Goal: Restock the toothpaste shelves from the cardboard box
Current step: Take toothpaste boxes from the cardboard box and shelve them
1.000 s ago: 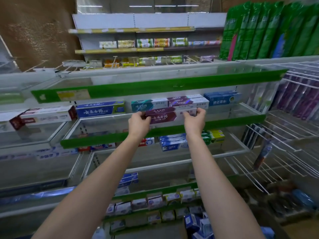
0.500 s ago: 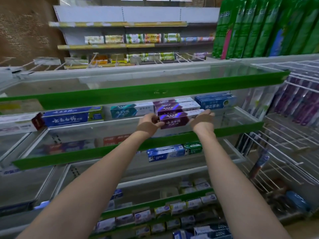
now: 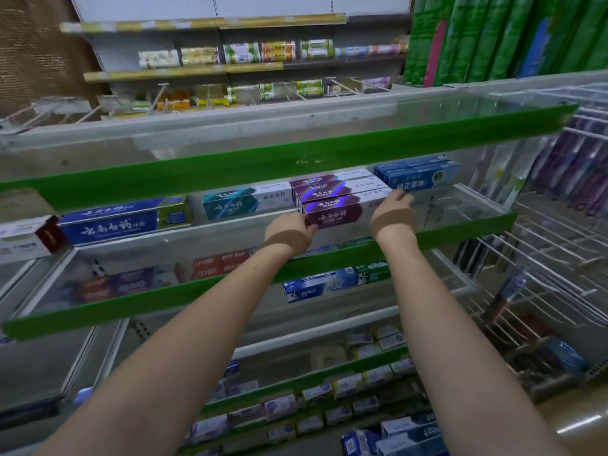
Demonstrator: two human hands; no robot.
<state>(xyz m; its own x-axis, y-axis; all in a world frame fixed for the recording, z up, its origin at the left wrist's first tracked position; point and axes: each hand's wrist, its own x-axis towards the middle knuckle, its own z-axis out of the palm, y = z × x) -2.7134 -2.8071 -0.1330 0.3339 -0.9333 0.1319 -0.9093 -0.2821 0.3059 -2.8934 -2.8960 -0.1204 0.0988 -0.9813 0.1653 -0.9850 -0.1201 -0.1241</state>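
A purple toothpaste box (image 3: 339,213) lies lengthwise on the clear shelf with the green front strip (image 3: 460,230), in front of two more purple boxes (image 3: 332,189). My left hand (image 3: 289,233) grips its left end. My right hand (image 3: 393,213) holds its right end, fingers over the far corner. A teal box (image 3: 245,202) lies to the left and a stack of blue boxes (image 3: 416,174) to the right. The cardboard box is out of view.
A dark blue box (image 3: 121,222) and a white-and-red box (image 3: 29,236) lie further left on the same shelf. Lower shelves hold blue-and-green boxes (image 3: 332,284) and small cartons (image 3: 345,390). White wire racks (image 3: 552,258) stand at the right. Green packs (image 3: 493,37) stand on top.
Both hands have carried the purple box down and inward onto the shelf, up against the other purple boxes. The view has shifted left and closer.
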